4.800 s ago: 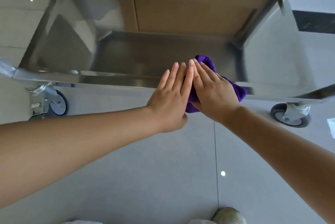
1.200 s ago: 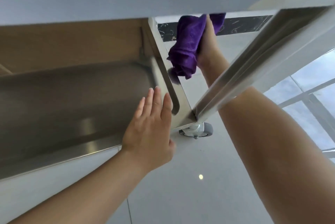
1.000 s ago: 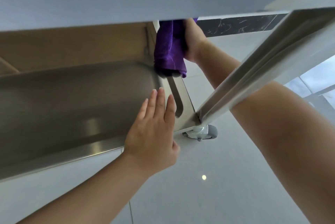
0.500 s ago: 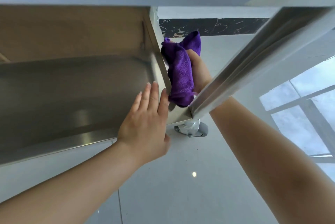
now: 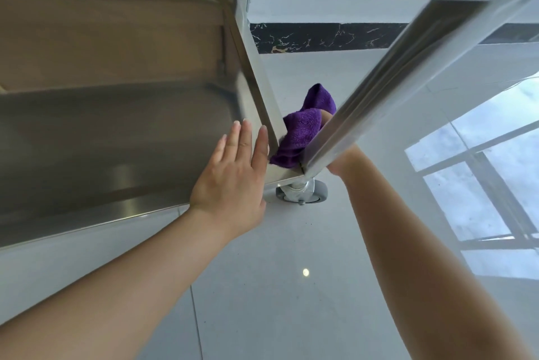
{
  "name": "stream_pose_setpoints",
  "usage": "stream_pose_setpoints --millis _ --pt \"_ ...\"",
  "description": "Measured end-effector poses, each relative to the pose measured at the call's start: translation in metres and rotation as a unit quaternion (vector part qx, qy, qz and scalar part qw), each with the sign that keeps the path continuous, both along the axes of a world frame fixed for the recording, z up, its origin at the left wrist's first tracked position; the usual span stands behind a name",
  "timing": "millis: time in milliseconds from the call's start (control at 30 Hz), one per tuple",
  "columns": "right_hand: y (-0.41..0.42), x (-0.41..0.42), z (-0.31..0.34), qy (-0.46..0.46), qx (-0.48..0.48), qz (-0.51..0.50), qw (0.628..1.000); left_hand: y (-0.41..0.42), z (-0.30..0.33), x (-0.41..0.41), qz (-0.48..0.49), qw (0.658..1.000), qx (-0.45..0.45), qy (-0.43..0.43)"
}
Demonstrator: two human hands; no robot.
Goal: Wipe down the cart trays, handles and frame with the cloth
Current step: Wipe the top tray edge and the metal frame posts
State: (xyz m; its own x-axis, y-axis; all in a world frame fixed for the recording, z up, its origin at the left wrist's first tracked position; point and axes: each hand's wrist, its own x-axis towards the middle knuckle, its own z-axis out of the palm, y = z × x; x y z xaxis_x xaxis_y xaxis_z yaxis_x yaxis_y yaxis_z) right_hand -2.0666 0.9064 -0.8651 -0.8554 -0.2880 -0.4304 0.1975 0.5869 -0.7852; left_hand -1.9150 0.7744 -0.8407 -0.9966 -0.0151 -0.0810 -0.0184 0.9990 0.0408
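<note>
The steel cart's bottom tray (image 5: 122, 144) fills the left of the head view, under the grey underside of a higher tray. My left hand (image 5: 233, 173) lies flat with straight fingers on the tray's near right corner. My right hand (image 5: 342, 160) is mostly hidden behind the slanting steel corner post (image 5: 388, 82). It grips a bunched purple cloth (image 5: 300, 132) against the outside of the tray's right side rail (image 5: 256, 88), low by the near corner.
A grey caster wheel (image 5: 303, 193) sits under the near right corner. Glossy grey floor tiles (image 5: 291, 286) surround the cart, with a window reflection at the right. A dark marble skirting strip (image 5: 320, 37) runs along the far wall.
My right hand has drawn the purple cloth down the right side rail from its far top end to the near corner. My left hand has stayed on the tray corner.
</note>
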Motion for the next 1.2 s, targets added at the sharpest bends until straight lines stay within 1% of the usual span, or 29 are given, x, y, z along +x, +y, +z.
stream_pose_setpoints --millis 67,100,167,200,233,267,333,367,433,500,567,600,633,667,700,733,800,867,933,1067,1200 --pt "0.006 0.004 0.020 0.000 -0.012 -0.047 0.999 -0.002 0.002 -0.001 -0.004 1.000 0.004 0.001" --pt "0.010 0.012 0.032 0.005 -0.035 -0.093 0.995 -0.003 0.002 -0.001 -0.007 1.000 0.003 -0.001" --pt "0.019 0.029 0.044 0.007 -0.087 -0.184 0.979 -0.004 0.002 -0.001 -0.014 1.000 0.010 0.001" --pt "0.022 0.038 0.045 0.006 -0.130 -0.226 0.965 -0.005 0.001 -0.001 -0.020 1.000 0.016 0.006" --pt "0.024 0.052 0.047 0.003 -0.175 -0.276 0.945 -0.005 0.000 0.000 -0.029 0.999 0.030 0.025" --pt "0.025 0.065 0.045 0.018 -0.217 -0.332 0.918 -0.007 -0.001 0.001 -0.045 0.996 0.046 0.060" --pt "0.023 0.103 0.044 0.099 -0.267 -0.438 0.853 -0.010 -0.004 0.004 -0.074 0.987 0.072 0.120" --pt "0.020 0.123 0.045 0.157 -0.271 -0.454 0.834 -0.013 -0.005 0.005 -0.087 0.982 0.095 0.141" --pt "0.009 0.158 0.047 0.286 -0.261 -0.401 0.830 -0.019 -0.002 0.010 -0.103 0.975 0.121 0.153" --pt "-0.003 0.175 0.042 0.393 -0.260 -0.283 0.835 -0.033 0.006 0.017 -0.103 0.977 0.104 0.156" --pt "-0.014 0.169 0.032 0.500 -0.186 -0.120 0.837 -0.054 0.012 0.028 -0.106 0.984 0.047 0.137" --pt "-0.023 0.163 0.028 0.528 -0.128 -0.038 0.838 -0.066 0.014 0.036 -0.106 0.986 0.026 0.123" --pt "-0.031 0.153 0.025 0.523 -0.064 0.024 0.849 -0.077 0.013 0.044 -0.105 0.988 0.012 0.112" --pt "-0.039 0.143 0.025 0.485 0.001 0.059 0.873 -0.088 0.011 0.053 -0.101 0.990 -0.004 0.100" --pt "-0.048 0.134 0.029 0.431 0.065 0.071 0.897 -0.098 0.009 0.061 -0.094 0.991 -0.023 0.089" --pt "-0.057 0.125 0.032 0.388 0.128 0.074 0.910 -0.106 0.007 0.069 -0.085 0.992 -0.040 0.079" --pt "-0.071 0.109 0.037 0.327 0.225 0.067 0.915 -0.121 0.004 0.082 -0.063 0.994 -0.057 0.066" --pt "-0.084 0.100 0.041 0.282 0.288 0.075 0.912 -0.136 0.003 0.096 -0.031 0.996 -0.057 0.065" --pt "-0.096 0.104 0.042 0.278 0.314 0.087 0.904 -0.150 0.003 0.115 -0.006 0.996 -0.057 0.064" --pt "-0.132 0.136 0.039 0.292 0.279 0.109 0.908 -0.180 -0.002 0.161 -0.005 0.996 -0.063 0.060" --pt "-0.169 0.164 0.043 0.300 0.276 0.137 0.903 -0.208 -0.006 0.194 0.030 0.997 -0.050 0.056"
